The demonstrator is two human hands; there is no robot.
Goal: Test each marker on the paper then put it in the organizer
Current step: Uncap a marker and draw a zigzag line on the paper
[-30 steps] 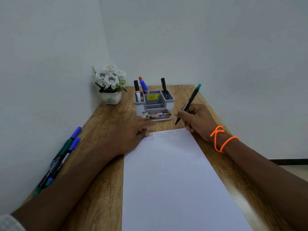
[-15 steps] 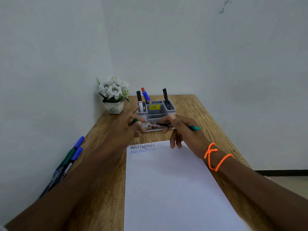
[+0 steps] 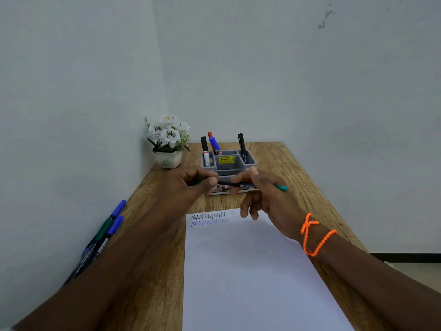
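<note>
A black marker with a green end (image 3: 248, 185) lies level in the air in front of the grey organizer (image 3: 229, 164). My right hand (image 3: 267, 197) grips its barrel. My left hand (image 3: 191, 182) pinches the marker's left end, where its cap sits. The white paper (image 3: 250, 271) lies below, with a black and a blue zigzag line near its top left. The organizer holds a black, a red and a blue marker on the left and a black pen on the right. Several blue and green markers (image 3: 105, 232) lie at the table's left edge.
A small white pot of white flowers (image 3: 168, 142) stands in the back left corner, beside the organizer. Walls close the table on the left and at the back. The wooden table (image 3: 298, 177) ends at the right, with floor beyond.
My right hand lifted the marker off the paper and turned it level. My left hand left the paper, rose and closed on the marker's left end.
</note>
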